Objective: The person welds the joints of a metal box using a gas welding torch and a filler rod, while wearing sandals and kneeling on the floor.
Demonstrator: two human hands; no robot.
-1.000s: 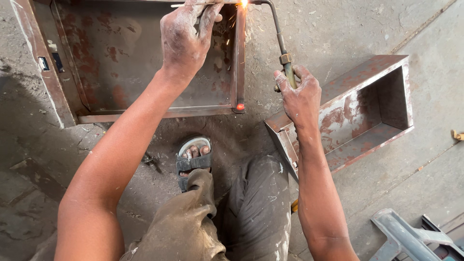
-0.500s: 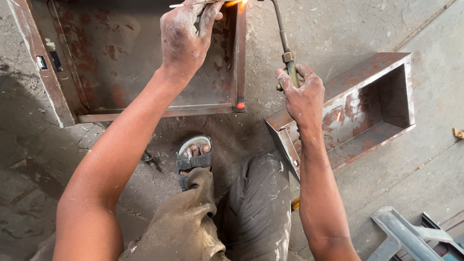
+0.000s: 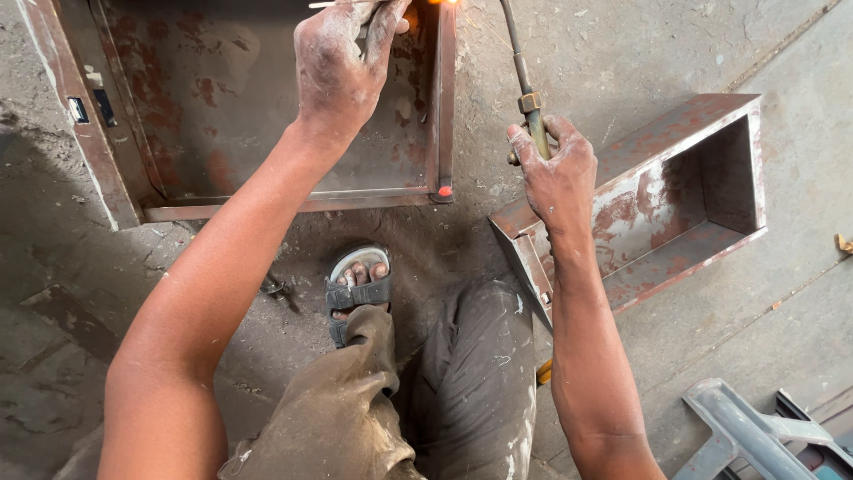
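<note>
Rough grey concrete floor (image 3: 622, 53), dusty and stained, fills the view from above. Nearest the camera are the person's bent knees in dirty grey trousers (image 3: 462, 391), and just beyond them a foot in a dark sandal (image 3: 357, 289) planted on the floor. At the lower right corner lies a grey metal bracket (image 3: 737, 431). Further out, to the right, an open rusty steel box (image 3: 675, 196) rests on the floor, its hollow side up. The right hand (image 3: 555, 169) hovers over this box's near corner, fingers clenched around the brass handle of a welding torch (image 3: 524, 80), whose thin dark tube rises toward the top edge. Farther still, a larger rusty steel tray (image 3: 222, 116) lies at upper left, a small red-hot spot glowing at its near right corner. The left hand (image 3: 342, 62), dusted white, is closed on a thin filler rod (image 3: 333, 4) above the tray's right wall, beside an orange glow at the torch tip.
</note>
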